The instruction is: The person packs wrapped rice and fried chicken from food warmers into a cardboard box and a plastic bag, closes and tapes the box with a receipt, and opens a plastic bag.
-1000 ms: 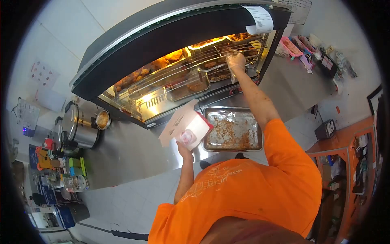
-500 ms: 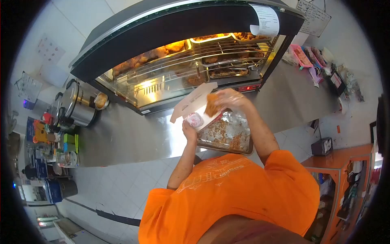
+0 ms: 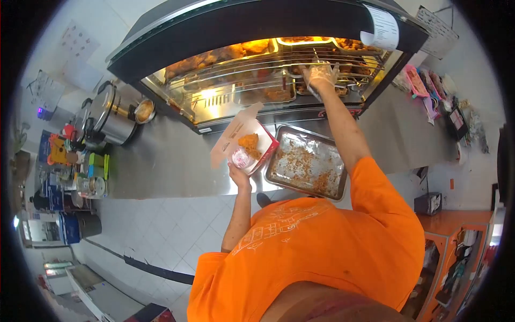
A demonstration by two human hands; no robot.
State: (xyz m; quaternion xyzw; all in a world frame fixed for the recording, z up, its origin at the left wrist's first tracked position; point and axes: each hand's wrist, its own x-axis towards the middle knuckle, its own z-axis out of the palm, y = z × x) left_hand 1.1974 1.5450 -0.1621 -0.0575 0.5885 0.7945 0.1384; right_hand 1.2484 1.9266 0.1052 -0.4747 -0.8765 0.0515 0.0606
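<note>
An open cardboard box with red outer sides is held at its near corner by my left hand. Inside lie a piece of fried chicken and a round wrapped item. My right hand, in a clear plastic glove, reaches to the racks of the lit display warmer; its fingers are spread and nothing shows in them. Trays of fried food sit inside the warmer. Right of the box, a metal tray with crumbs rests on the counter.
The steel counter runs beneath the warmer. A large pot and a small bowl stand at the left. Pink baskets and a dark-framed tablet are at the right. An orange shelf unit stands lower right.
My right hand carried a chicken piece from the warmer to the box, let it go, and returned to the warmer's racks. My left hand kept the box.
</note>
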